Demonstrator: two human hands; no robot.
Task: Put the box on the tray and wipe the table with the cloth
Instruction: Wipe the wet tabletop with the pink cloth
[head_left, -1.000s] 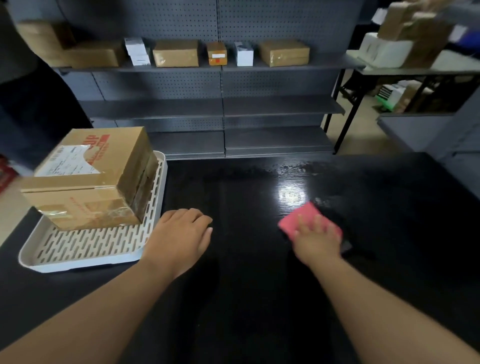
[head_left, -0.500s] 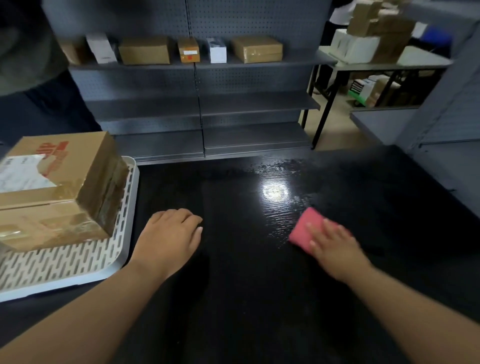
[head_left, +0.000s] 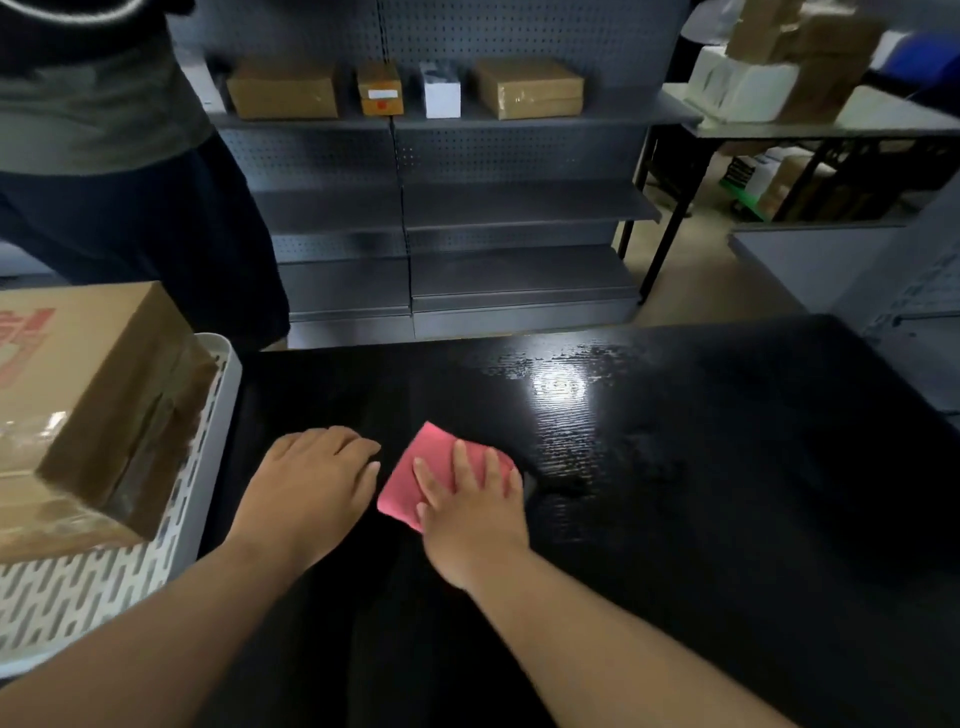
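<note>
A brown cardboard box (head_left: 88, 415) with red print stands on the white slotted tray (head_left: 104, 587) at the left edge of the black table (head_left: 701, 519). A pink cloth (head_left: 415, 467) lies flat on the table near its middle. My right hand (head_left: 470, 506) presses on the cloth with straight, spread fingers and covers its right part. My left hand (head_left: 311, 483) rests palm down on the table just left of the cloth, holding nothing.
A person in dark trousers (head_left: 130, 208) stands behind the tray at the far left. Grey shelving (head_left: 467, 208) with several small boxes runs behind the table. A side table (head_left: 805, 119) stacked with boxes is at the back right.
My right hand has slid the cloth leftward across the table until it sits close to my left hand. The view has shifted right, pushing box and tray toward the left edge.
</note>
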